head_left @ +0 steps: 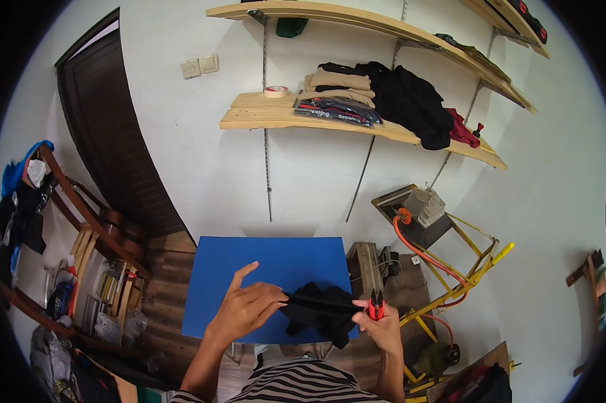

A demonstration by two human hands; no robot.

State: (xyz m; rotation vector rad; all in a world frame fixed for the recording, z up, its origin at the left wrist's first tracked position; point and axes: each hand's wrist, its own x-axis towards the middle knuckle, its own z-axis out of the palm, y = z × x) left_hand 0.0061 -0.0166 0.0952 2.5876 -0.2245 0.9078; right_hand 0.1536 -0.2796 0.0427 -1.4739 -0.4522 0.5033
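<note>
A black cloth garment (319, 316) lies bunched at the near right part of the blue table (215, 269), and one edge of it is lifted and stretched between my hands. My left hand (252, 305) pinches the left end of that edge, one finger raised and pointing away. The right end is held between the thumb and fingers of my right hand (381, 329). That same hand also grips red-handled cutting pliers (376, 307), their dark jaws pointing up. Folds hide the garment's exact kind.
Wooden wall shelves (262, 121) hold folded clothes (340, 84) and a tape roll (276, 91). Right of the table stand a yellow metal frame (477, 275) with an orange hose (417, 248) and a wooden stool-like piece (365, 258). A cluttered rack (67, 188) is at left, near a dark door (108, 121).
</note>
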